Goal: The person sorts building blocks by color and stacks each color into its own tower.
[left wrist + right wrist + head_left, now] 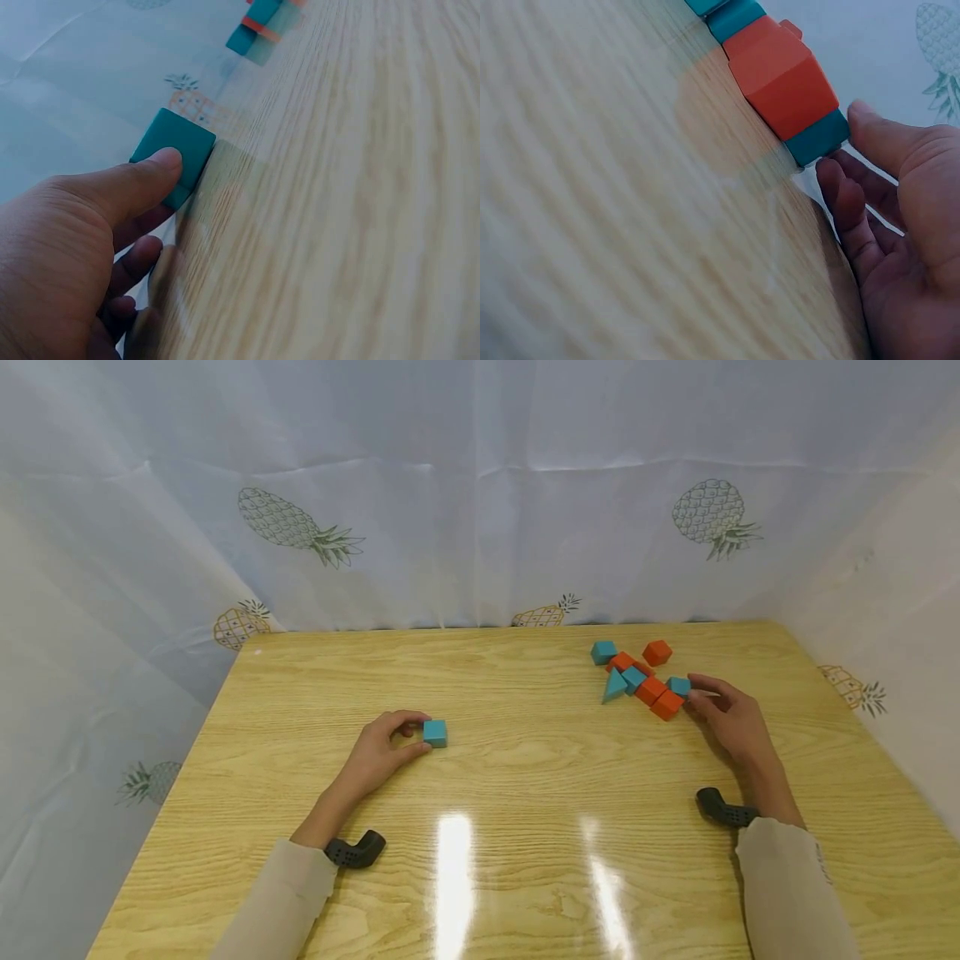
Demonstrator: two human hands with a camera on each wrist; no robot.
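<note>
On the left half of the table, a blue cube (435, 733) is pinched between the thumb and fingers of my left hand (381, 750). The left wrist view shows the thumb flat against a face of this cube (193, 142), which sits at the tabletop. Over at the right, my right hand (733, 720) holds a small blue block (678, 686) by its near end, thumb on one side and fingers on the other. This block (819, 139) sits right beside an orange block (791, 82) in the right wrist view.
Left of the right hand lies a cluster of blocks: a blue triangle (614, 685), a blue cube (633, 679) and several orange ones. Behind them are another blue block (603, 652) and an orange block (657, 652). A pineapple-print curtain (480, 543) borders the wooden table (525, 793).
</note>
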